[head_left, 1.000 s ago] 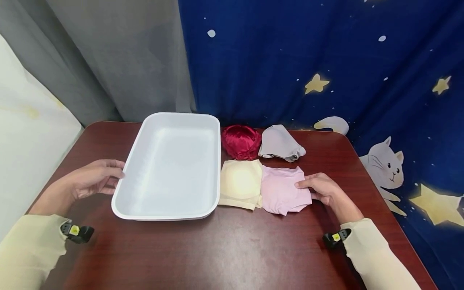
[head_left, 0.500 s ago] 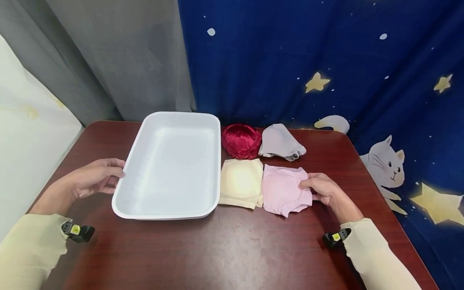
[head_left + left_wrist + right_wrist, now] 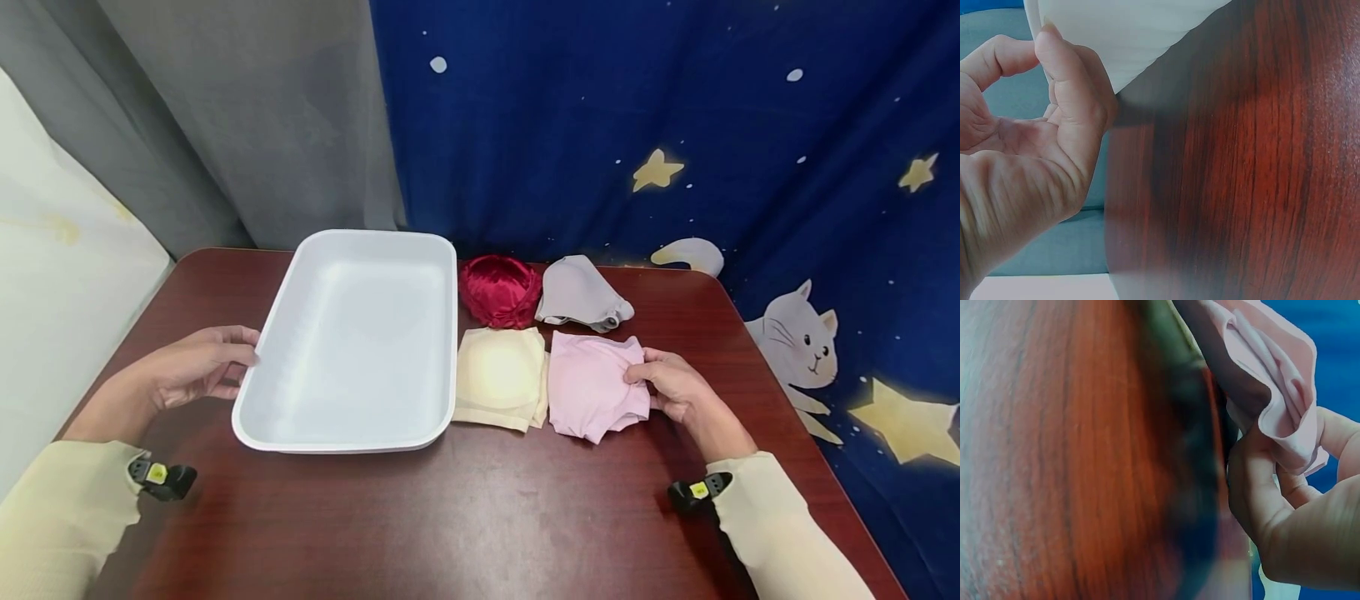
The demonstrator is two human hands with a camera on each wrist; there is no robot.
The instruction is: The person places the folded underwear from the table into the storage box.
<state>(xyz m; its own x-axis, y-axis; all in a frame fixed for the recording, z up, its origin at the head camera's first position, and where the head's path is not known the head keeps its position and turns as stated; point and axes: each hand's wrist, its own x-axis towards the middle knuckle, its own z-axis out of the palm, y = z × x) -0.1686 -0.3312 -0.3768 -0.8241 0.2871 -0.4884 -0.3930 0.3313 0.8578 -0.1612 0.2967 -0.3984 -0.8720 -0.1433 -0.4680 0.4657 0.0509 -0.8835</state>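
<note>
My left hand [image 3: 202, 364] pinches the left rim of a white plastic basin [image 3: 352, 350] between thumb and fingers; the left wrist view shows thumb and index meeting at the basin's edge [image 3: 1129, 31]. With the thumb on top, my right hand [image 3: 671, 383] grips the right edge of a folded pink bra [image 3: 596, 387]. Its folded layers hang from my fingers in the right wrist view, off the table. Just left of it lies a folded pale yellow bra [image 3: 498, 379], a narrow gap between them.
Behind the yellow bra sits a red satin bra [image 3: 501, 292] beside the basin. A folded grey bra [image 3: 581, 293] lies to its right. All rest on a dark red wooden table [image 3: 450, 533]; a blue curtain [image 3: 562, 125] hangs along the back edge.
The pink bra has come up and a little right in my right hand, parting from the yellow bra. My left hand and the basin have stayed put.
</note>
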